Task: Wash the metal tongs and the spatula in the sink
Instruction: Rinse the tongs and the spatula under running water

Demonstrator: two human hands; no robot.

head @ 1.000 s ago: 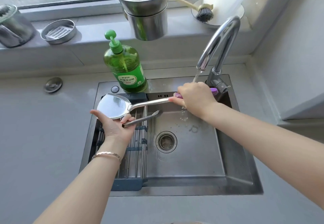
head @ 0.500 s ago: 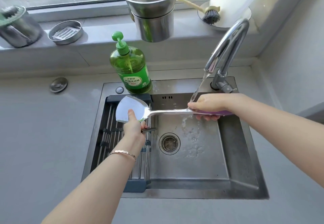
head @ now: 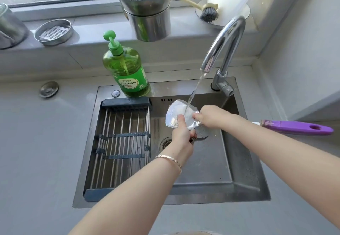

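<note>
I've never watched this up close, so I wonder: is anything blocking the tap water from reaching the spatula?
Nothing visible does. The stream from the faucet falls freely onto the blade of the spatula, landing between the left hand, which pinches its lower edge, and the right hand at its right edge.

Green soap bottle (head: pixel 127 75) stands behind the rack (head: pixel 127 135); stacked steel pots (head: pixel 147 14) occupy the sill (head: pixel 88 38).

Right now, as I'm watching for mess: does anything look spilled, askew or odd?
Nothing spilled or broken. The spatula is held across the sink, its purple handle jutting past the right rim, so water might run along it onto the counter.
</note>
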